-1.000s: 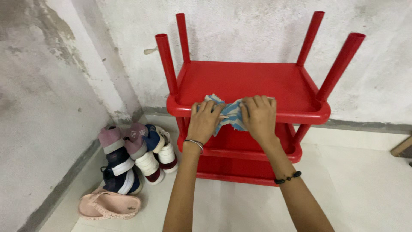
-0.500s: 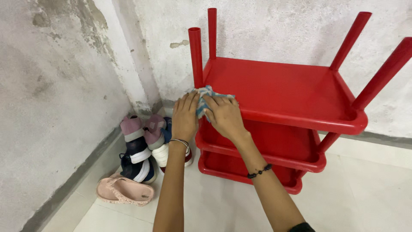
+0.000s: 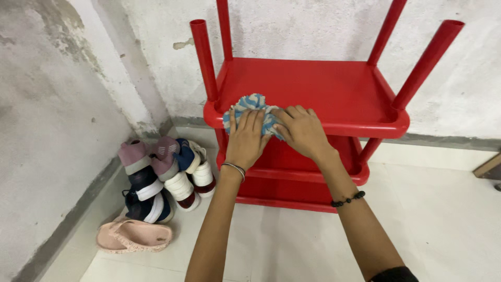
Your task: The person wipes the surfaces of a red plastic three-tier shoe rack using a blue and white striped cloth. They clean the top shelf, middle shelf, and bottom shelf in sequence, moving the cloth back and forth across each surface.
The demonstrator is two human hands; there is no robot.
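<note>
Near left on the floor: one pink sandal (image 3: pixel 133 243), behind it a leaning pile of shoes (image 3: pixel 166 177), exact count unclear. Farther in, two hands pressed on one blue-and-white cloth (image 3: pixel 250 107): left hand (image 3: pixel 245 139) flat over it, fingers spread; right hand (image 3: pixel 302 130) gripping its right edge. Cloth at the near left rim of one red rack (image 3: pixel 323 91). Three tiers, four upright posts. Beyond, a rough grey wall (image 3: pixel 313 26).
</note>
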